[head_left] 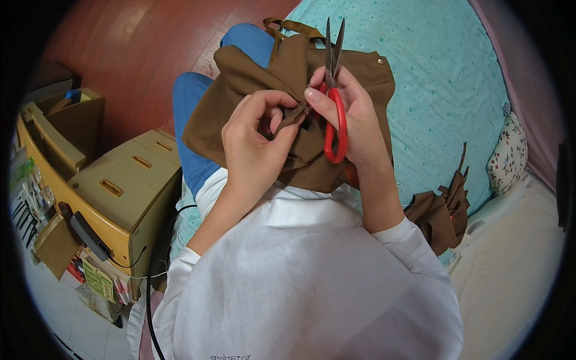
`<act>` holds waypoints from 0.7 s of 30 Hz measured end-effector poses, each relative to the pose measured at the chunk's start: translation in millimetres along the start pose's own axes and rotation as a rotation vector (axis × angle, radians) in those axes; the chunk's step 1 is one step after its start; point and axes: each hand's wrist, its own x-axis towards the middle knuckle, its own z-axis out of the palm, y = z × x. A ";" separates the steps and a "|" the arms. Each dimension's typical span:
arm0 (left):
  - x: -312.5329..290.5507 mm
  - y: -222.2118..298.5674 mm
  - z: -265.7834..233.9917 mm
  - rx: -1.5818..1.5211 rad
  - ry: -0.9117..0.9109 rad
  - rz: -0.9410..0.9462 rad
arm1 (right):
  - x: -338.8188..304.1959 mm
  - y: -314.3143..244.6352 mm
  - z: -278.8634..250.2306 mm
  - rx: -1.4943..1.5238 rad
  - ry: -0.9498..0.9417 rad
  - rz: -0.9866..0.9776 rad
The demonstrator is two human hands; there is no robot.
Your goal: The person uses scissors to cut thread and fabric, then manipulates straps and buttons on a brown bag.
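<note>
A brown cloth piece (213,126) with straps and small metal snaps lies across my lap, bunched up in the middle. My left hand (255,135) is closed, pinching a gathered fold of it between thumb and fingers. Red-handled scissors (342,123) rest in my right hand (360,117), blades pointing away from me and slightly apart. The right thumb and fingertips meet the same fold close to the left fingertips. Whatever detail sits at the pinch is too small to make out.
A turquoise bed cover (444,90) spreads to the right, with another brown strapped piece (432,219) and a floral pillow (508,155) on it. Drawer units (129,174) stand at the left, beside a dark cable (149,300). Reddish flooring (138,42) lies beyond.
</note>
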 end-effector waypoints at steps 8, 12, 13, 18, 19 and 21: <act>-0.6 6.3 -1.3 -0.149 -0.049 -0.158 | 0.5 1.3 -1.8 -0.002 0.012 -0.060; 1.4 0.8 -1.7 -0.201 -0.068 -0.159 | 1.3 1.0 0.1 0.033 0.049 -0.114; 3.0 -0.9 -1.9 -0.199 -0.053 -0.143 | 1.6 1.0 -0.1 0.034 0.050 -0.114; 5.5 -2.3 -5.1 -0.262 -0.043 -0.188 | 2.0 1.2 1.4 0.035 0.056 -0.122; 5.5 -3.3 -5.0 -0.268 -0.047 -0.181 | 2.6 2.4 0.8 0.035 0.057 -0.122; 5.9 -2.4 -5.9 -0.274 -0.051 -0.174 | 4.5 6.1 -1.0 0.058 0.053 -0.152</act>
